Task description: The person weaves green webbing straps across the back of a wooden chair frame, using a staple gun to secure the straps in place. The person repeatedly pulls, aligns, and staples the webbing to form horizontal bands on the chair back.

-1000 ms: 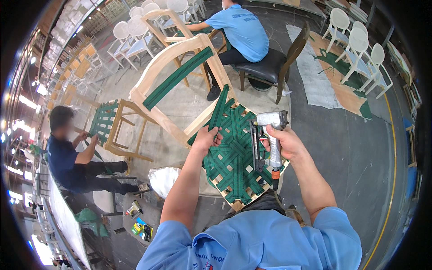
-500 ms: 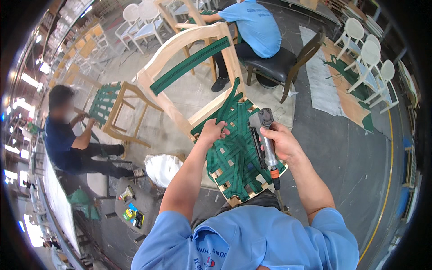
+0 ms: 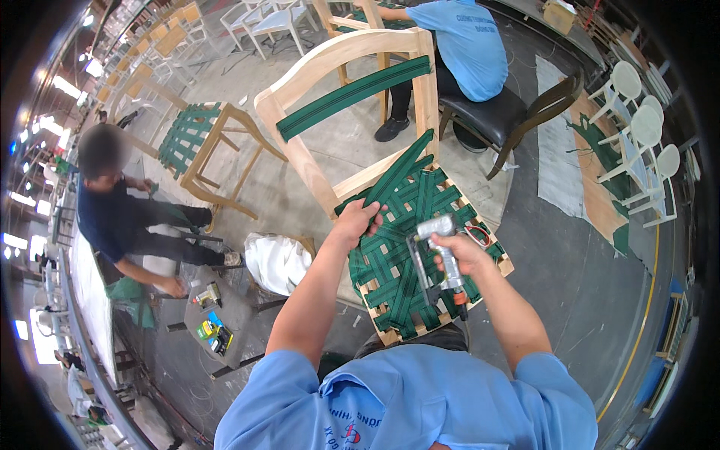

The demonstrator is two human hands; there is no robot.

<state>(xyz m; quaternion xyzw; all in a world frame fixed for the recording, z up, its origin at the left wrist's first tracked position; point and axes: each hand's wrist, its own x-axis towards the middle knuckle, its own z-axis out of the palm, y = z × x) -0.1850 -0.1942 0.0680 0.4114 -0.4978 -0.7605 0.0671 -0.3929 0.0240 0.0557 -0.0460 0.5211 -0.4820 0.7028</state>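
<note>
A pale wooden chair frame (image 3: 304,165) stands in front of me, its seat crossed by woven green webbing (image 3: 394,270). One more green strap (image 3: 405,171) runs loose from the seat's far left part toward the backrest. My left hand (image 3: 358,223) is closed on the near end of this strap, at the seat's left edge. Over the seat's right half, my right hand (image 3: 469,256) grips a silver air staple gun (image 3: 448,259), its orange hose fitting toward me. Beside the gun, a red loop-shaped handle (image 3: 478,236) lies on the webbing; the rest of it is hidden.
To the left, a co-worker (image 3: 105,202) sits by another webbed chair (image 3: 187,142). A stool (image 3: 247,311) there bears a second staple gun (image 3: 208,296) and yellow boxes. A white sack (image 3: 277,262) stands nearer. Ahead sit another person (image 3: 469,49) and a black-seated chair (image 3: 487,116).
My right hand has turned the staple gun, swinging its head slightly left, and the red handle beside it now shows. The co-worker at left has lowered one hand toward the stool. The view has shifted.
</note>
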